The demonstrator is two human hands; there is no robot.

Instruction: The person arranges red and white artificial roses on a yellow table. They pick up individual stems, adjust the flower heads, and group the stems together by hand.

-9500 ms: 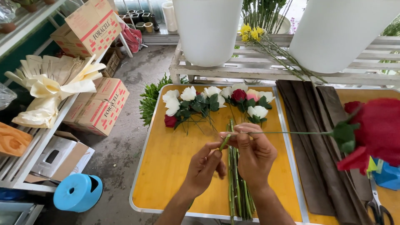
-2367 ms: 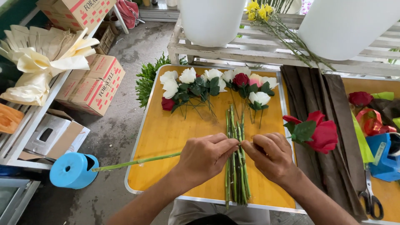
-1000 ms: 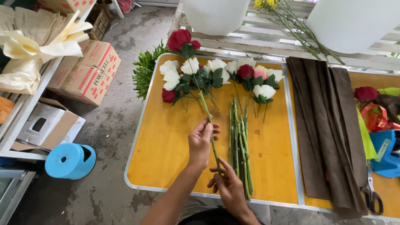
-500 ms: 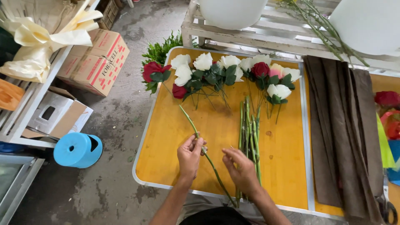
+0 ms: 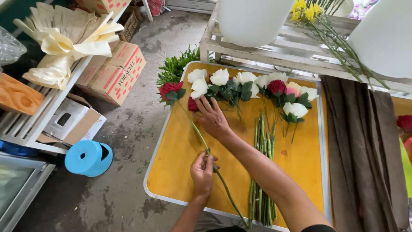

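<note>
Yellow table point(image 5: 180, 180) carries everything, so places are told from it. At its near edge the left hand point(image 5: 202, 172) has its fingers closed around a long green stem point(image 5: 201, 141), which runs diagonally up to a red rose point(image 5: 170, 89) at the far left corner. Just beside that hand lies a pile of cut stems point(image 5: 262, 172). Farther in, the right hand point(image 5: 213, 118) rests flat on the tabletop with fingers spread, touching the row of white roses point(image 5: 221, 78). A sideways pull on the stem could bend it or drag the bloom off the corner; the spread hand could crush petals if it presses down.
</note>
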